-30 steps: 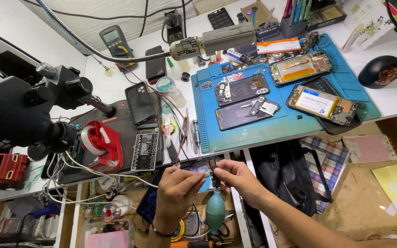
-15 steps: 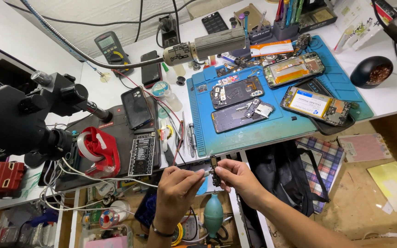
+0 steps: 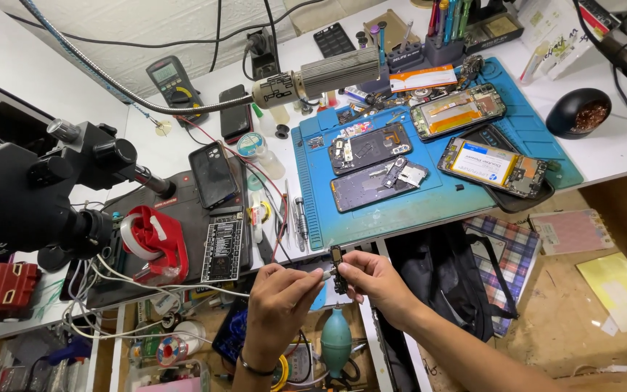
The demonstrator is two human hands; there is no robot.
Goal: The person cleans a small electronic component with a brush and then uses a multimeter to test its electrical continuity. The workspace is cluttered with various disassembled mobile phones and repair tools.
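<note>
Both hands are up off the bench here, just in front of its near edge. The right hand [image 3: 379, 279] pinches a small dark board [image 3: 338, 270] upright between thumb and fingers, closed snugly on its lower half. The left hand [image 3: 281, 294] is curled around a thin pale tool [image 3: 322, 275], tip pressed to the board's side; whether it's a swab or a tweezer is too small to tell. Looks like a cleaning or probing pass on that little part, held in the air, not on the blue mat [image 3: 429, 196]. Behind, on that mat, opened phones [image 3: 371, 145] lie face down, well apart from the hands. The microscope [image 3: 45, 196] sits far left. Next touch calls for a steady right pinch and light tool pressure, so the board doesn't twist.
</note>
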